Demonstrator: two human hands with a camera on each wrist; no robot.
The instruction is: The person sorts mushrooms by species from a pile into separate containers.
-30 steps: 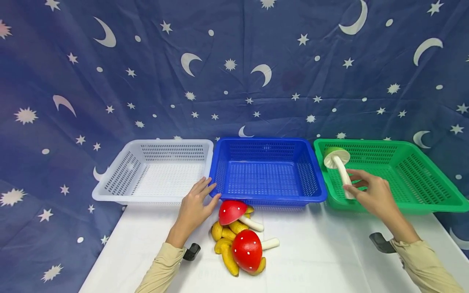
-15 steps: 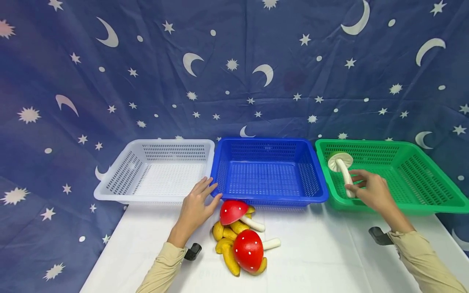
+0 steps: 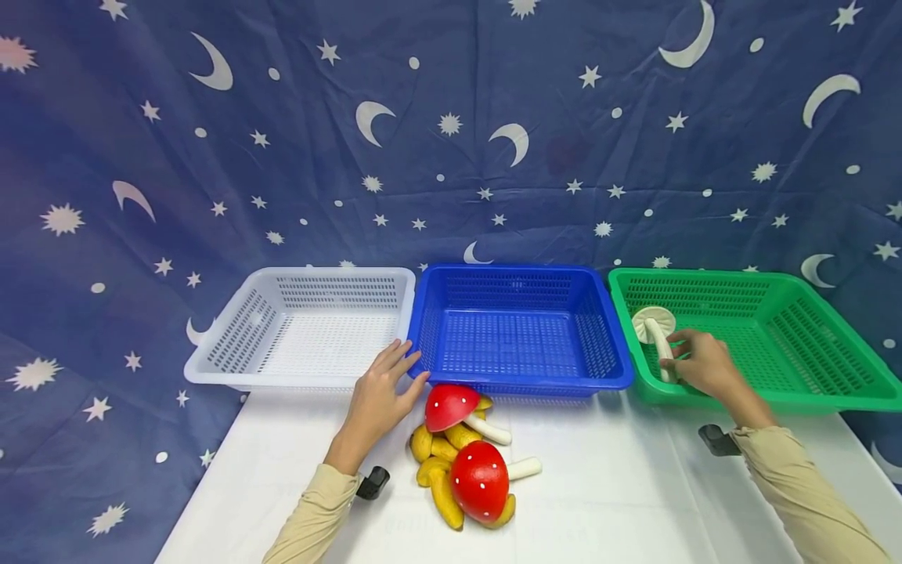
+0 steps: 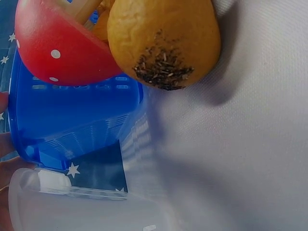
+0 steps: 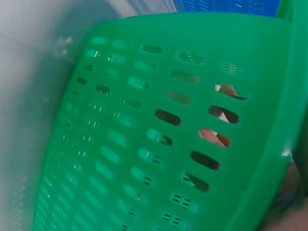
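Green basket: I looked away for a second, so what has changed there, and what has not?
The right hand, holding the white mushroom by its stem, has lowered it deeper into the green basket; the cap now sits lower along the left wall. The grip is unchanged. The left hand stays by the white basket and blue basket; the red mushrooms and yellow pieces lie unmoved.

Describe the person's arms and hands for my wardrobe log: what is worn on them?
Both arms wear long beige sleeves, the left sleeve and right sleeve. The left hand and right hand are bare. A small black device sits at each wrist.
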